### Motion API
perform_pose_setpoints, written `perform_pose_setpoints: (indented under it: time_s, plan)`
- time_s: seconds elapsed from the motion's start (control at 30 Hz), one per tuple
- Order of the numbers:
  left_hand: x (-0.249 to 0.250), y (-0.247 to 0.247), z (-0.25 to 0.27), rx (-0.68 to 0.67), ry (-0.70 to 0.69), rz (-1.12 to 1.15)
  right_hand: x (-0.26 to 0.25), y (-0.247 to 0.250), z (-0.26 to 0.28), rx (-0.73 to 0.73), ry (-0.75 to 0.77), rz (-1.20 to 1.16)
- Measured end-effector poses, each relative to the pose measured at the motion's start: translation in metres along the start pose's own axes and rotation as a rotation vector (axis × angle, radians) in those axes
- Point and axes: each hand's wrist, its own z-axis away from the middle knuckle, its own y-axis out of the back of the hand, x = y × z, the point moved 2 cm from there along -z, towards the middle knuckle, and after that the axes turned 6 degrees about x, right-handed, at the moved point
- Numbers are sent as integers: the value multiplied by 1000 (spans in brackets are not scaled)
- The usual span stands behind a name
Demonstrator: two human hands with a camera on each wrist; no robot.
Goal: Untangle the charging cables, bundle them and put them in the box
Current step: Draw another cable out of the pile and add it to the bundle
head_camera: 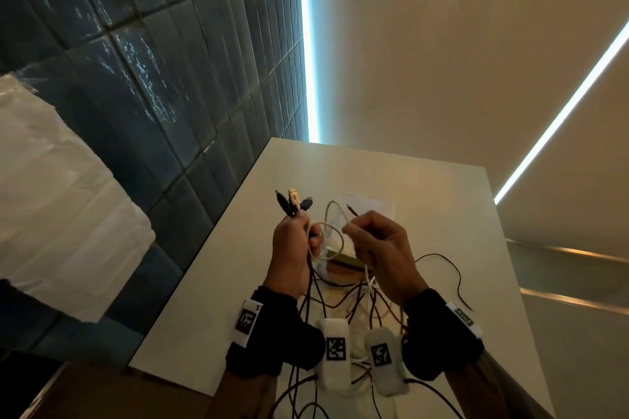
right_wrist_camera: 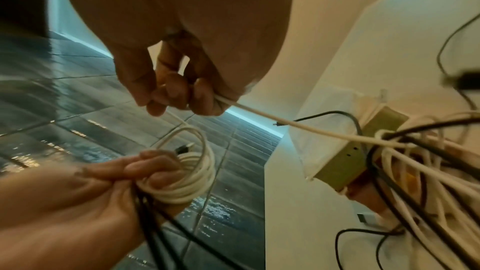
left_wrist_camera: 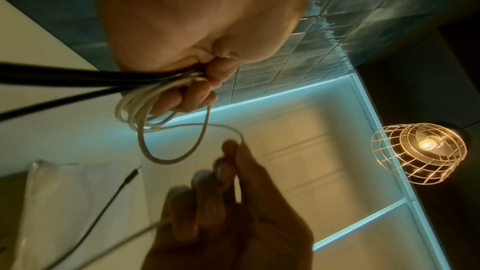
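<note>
My left hand (head_camera: 293, 248) gripped the coiled white cable (right_wrist_camera: 187, 182) plus several plug ends; my right hand (head_camera: 377, 248) pinched its free run. That run still passed into the tangle (right_wrist_camera: 405, 151) over the box (right_wrist_camera: 345, 163). Pulling harder risked tightening a knot.

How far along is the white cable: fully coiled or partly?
Partly coiled: loops of the white cable sit in the left hand; the right hand pinches its uncoiled run.
</note>
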Motion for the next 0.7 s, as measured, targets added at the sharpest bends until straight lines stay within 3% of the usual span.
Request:
perform_pose_setpoints:
  time_s: [0.13, 0.33, 0.7]
  plan:
    - [-1, -12, 8, -29, 55, 35, 2, -10, 10, -155, -51, 65]
    - [8, -19, 20, -217, 109, 246, 13, 1, 12, -149, -98, 115]
    - [41, -9, 28, -362, -121, 389, 57, 25, 14, -4, -143, 226]
